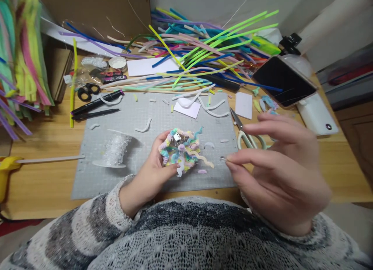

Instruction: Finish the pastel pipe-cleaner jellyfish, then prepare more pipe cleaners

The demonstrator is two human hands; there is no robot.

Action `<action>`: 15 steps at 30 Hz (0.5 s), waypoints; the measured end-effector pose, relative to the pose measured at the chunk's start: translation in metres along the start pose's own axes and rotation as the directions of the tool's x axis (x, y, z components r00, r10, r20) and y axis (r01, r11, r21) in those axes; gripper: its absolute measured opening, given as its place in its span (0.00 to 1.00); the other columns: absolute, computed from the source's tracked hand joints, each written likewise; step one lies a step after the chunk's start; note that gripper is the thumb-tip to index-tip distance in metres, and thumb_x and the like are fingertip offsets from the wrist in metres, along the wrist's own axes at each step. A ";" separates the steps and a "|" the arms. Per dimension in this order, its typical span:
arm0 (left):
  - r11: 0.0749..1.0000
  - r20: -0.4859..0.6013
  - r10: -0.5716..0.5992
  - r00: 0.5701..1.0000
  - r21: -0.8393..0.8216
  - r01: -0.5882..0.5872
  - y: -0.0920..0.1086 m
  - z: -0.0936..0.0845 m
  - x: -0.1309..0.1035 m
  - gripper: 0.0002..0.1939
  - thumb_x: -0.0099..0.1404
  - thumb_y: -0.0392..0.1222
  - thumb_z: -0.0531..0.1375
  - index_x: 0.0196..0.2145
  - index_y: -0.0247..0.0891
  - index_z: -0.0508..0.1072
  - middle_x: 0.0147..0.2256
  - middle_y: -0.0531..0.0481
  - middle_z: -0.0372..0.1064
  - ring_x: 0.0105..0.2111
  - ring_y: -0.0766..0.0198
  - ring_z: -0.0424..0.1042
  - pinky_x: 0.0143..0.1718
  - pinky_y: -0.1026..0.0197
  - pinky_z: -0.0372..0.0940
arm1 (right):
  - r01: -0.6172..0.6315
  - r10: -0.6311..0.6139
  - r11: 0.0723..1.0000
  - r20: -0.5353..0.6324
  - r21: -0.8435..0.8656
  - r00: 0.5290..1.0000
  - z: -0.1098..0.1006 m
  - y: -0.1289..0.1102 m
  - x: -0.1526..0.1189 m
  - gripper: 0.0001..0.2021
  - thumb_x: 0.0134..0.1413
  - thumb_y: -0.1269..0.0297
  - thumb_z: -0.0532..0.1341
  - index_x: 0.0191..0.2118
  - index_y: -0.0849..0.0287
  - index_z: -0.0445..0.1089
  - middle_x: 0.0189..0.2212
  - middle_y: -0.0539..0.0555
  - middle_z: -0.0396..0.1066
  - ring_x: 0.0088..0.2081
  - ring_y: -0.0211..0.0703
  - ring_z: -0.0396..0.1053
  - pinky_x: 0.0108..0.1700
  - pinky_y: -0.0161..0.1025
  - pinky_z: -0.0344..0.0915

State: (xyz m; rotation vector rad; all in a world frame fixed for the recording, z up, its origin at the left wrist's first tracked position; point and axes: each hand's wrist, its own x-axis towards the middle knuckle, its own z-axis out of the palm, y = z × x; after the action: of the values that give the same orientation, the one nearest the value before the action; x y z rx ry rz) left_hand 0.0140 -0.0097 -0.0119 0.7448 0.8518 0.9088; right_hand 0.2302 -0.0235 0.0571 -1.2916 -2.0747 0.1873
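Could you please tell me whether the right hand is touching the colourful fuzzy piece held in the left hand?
Apart: the head view shows a plain gap, with grey mat visible between the right hand and the colourful fuzzy piece.

This looks like a small craft workspace, though whether in a home or a studio cannot be told: a wooden table (43, 188) with a gridded cutting mat (134, 114), a heap of many-coloured fuzzy stems (204, 46) along the back and more bundles (30, 56) at the left, pale-handled scissors (242, 130), marker pens (97, 106) and a spool of clear trim (116, 150)
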 end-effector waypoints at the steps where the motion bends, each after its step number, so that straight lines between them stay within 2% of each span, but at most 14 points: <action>1: 1.000 0.006 -0.014 1.000 -0.005 0.014 0.001 0.001 0.000 0.37 0.55 0.39 0.68 0.58 0.49 0.56 0.55 0.48 0.63 0.52 0.57 0.66 0.53 0.56 0.61 | 0.032 -0.033 0.999 -0.027 -0.038 0.999 -0.002 -0.002 0.007 0.08 0.51 0.70 0.63 0.35 0.49 0.72 0.50 0.52 0.66 0.59 0.60 0.58 0.63 0.64 0.45; 4: 0.998 0.016 -0.051 0.999 -0.025 0.051 0.003 0.004 -0.001 0.38 0.54 0.39 0.68 0.59 0.46 0.55 0.54 0.46 0.64 0.52 0.56 0.66 0.53 0.56 0.61 | 0.123 -0.120 0.988 0.037 -0.099 0.992 -0.004 -0.008 0.022 0.06 0.53 0.69 0.63 0.34 0.49 0.73 0.51 0.50 0.68 0.60 0.58 0.59 0.65 0.66 0.36; 7: 0.997 0.017 -0.064 0.998 -0.035 0.064 0.005 0.006 -0.001 0.38 0.54 0.39 0.68 0.59 0.44 0.55 0.55 0.45 0.63 0.52 0.55 0.66 0.52 0.56 0.61 | 0.119 -0.102 0.986 0.142 -0.113 0.985 0.000 -0.008 0.028 0.04 0.56 0.66 0.62 0.33 0.51 0.74 0.54 0.49 0.67 0.62 0.56 0.56 0.67 0.63 0.30; 15: 0.998 0.043 -0.057 0.997 -0.024 0.058 0.000 0.003 -0.002 0.36 0.55 0.37 0.67 0.58 0.47 0.56 0.56 0.47 0.63 0.53 0.55 0.65 0.53 0.56 0.61 | 0.128 -0.098 0.987 0.262 -0.101 0.960 0.014 -0.002 0.029 0.05 0.57 0.65 0.62 0.32 0.53 0.75 0.54 0.52 0.68 0.62 0.58 0.55 0.65 0.69 0.31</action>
State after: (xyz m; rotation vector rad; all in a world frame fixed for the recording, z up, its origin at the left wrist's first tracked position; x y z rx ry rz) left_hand 0.0155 -0.0117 -0.0100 0.7116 0.8188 0.8488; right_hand 0.2123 0.0030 0.0606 -1.2674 -2.4048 0.1930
